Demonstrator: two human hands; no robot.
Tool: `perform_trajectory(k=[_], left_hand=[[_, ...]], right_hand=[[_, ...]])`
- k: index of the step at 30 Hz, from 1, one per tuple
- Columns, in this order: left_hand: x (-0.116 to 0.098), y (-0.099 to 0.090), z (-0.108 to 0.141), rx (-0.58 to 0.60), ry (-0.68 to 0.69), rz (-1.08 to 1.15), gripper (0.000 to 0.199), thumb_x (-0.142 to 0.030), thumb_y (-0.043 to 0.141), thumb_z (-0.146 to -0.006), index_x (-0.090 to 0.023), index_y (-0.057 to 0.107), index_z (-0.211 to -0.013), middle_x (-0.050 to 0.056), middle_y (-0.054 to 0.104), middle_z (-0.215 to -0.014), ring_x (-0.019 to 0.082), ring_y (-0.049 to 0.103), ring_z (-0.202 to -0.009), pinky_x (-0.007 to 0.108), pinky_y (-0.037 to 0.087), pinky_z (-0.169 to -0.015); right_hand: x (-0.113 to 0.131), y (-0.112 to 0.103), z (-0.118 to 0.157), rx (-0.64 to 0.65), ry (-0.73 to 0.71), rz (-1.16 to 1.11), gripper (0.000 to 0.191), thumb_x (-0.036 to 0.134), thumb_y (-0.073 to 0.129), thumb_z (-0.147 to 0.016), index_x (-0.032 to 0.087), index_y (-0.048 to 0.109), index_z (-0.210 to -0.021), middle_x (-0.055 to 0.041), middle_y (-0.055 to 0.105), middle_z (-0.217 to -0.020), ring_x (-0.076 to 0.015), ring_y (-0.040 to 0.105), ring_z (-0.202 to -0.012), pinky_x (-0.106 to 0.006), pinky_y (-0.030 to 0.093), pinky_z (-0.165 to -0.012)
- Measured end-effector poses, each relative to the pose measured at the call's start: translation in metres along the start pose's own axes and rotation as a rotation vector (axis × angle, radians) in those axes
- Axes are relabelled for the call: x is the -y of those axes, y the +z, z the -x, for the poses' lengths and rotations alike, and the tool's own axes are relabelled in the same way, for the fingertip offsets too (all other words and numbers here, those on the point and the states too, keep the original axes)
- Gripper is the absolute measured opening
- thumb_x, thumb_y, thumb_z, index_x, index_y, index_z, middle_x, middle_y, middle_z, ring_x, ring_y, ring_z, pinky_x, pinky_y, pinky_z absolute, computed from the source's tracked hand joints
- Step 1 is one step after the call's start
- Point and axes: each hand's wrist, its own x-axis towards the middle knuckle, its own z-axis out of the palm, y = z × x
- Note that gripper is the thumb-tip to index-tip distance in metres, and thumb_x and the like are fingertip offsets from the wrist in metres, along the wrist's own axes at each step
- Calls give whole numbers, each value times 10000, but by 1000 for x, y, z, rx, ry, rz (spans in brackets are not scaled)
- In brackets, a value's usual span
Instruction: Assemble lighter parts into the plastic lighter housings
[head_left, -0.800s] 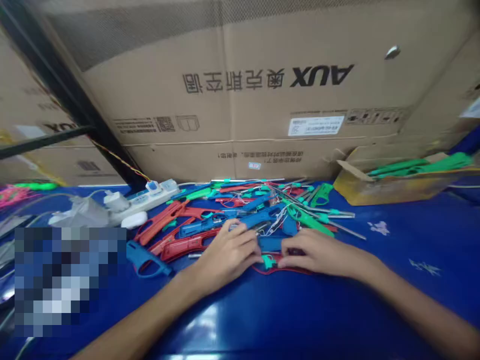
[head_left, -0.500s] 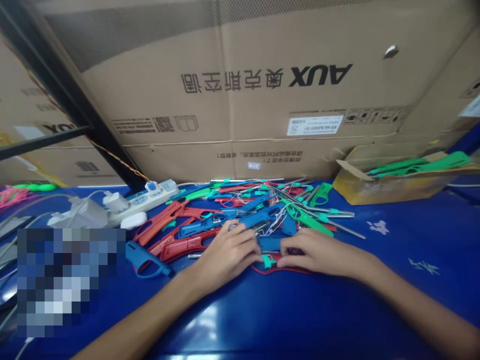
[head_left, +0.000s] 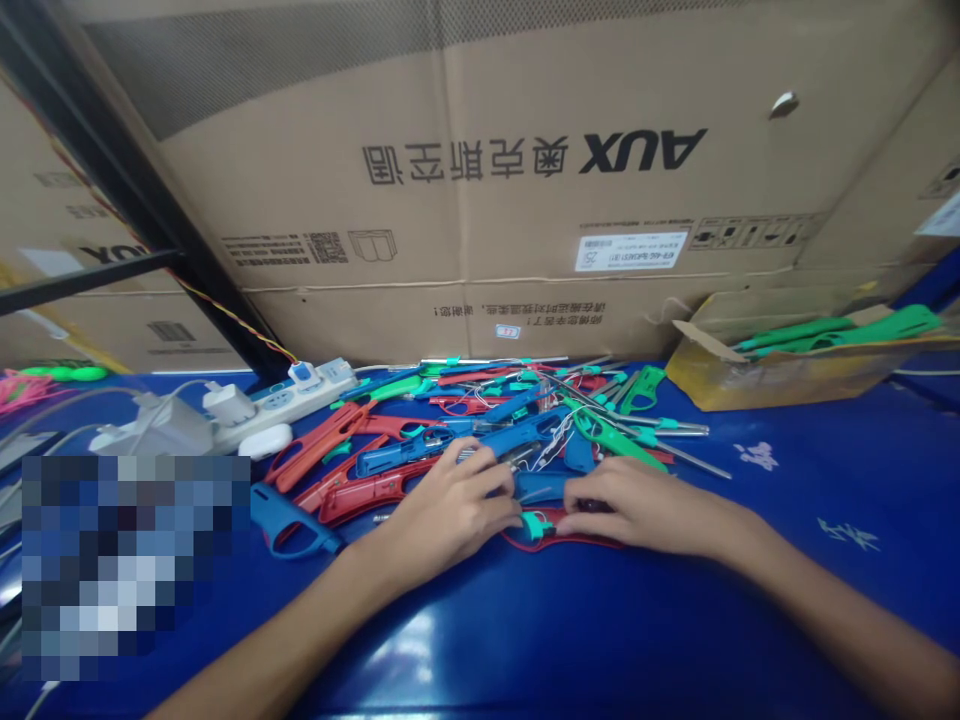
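A red lighter casing (head_left: 536, 543) lies on the blue table with a teal trigger piece (head_left: 534, 524) set in it. My left hand (head_left: 463, 503) is closed at its left end, fingertips against the teal piece. From the other side my right hand (head_left: 622, 505) pinches the casing, and a small dark part (head_left: 596, 506) shows under its fingers. Exactly what sits between the fingertips is hidden. A blue lighter casing (head_left: 538, 487) lies just behind, between the hands. Red casings (head_left: 364, 492) and another blue casing (head_left: 296, 522) lie left of my left hand.
Behind the hands spreads a heap of lighter casings, metal tubes (head_left: 705, 460) and thin white wires. An open carton (head_left: 787, 370) with green casings stands at back right. At left are a power strip (head_left: 281, 400) and chargers (head_left: 161, 430). A large cardboard sheet (head_left: 480, 230) closes the back.
My left hand has shifted very slightly, and its fingers remain at the teal piece. The right hand stays almost still at the red casing.
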Motion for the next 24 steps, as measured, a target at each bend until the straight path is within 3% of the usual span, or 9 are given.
perform_trajectory(k=[4,9,12,16,24], left_hand=[[3,-7,1,-1,-39,41,208,-284,487,-1040,-218,685,-1040,25,651,-980,195,527,-945,385,321,-953],[14,-17,6,70,-127,96,233,-275,436,-1059,-214,660,-1065,32,648,-1016,188,544,-936,357,343,-907],[19,-21,9,114,-150,143,184,-302,500,-1038,-216,659,-1003,10,657,-987,181,548,-927,352,333,-913],[21,-23,10,165,-165,218,151,-333,567,-1007,-226,666,-969,-10,665,-966,174,559,-943,341,330,-923],[19,-25,10,218,-174,309,168,-336,553,-1015,-232,679,-974,-16,671,-949,160,578,-946,323,369,-907]], right_hand=[[5,-5,3,-61,-60,-8,265,425,532,-987,242,718,-939,14,711,-730,-119,604,-634,-256,350,-599],[13,-5,3,-56,-179,-102,258,371,514,-1008,285,709,-1153,-3,769,-990,-136,696,-851,-245,433,-707],[15,-2,2,-26,-202,-80,287,373,519,-1005,289,688,-1221,-15,772,-955,-146,692,-811,-255,440,-673],[16,-1,1,-11,-226,-79,267,355,517,-1007,287,714,-1174,-9,765,-893,-134,673,-729,-251,425,-620],[17,-3,-1,14,-219,-114,268,343,511,-1009,282,721,-1164,-6,773,-924,-140,688,-771,-253,448,-651]])
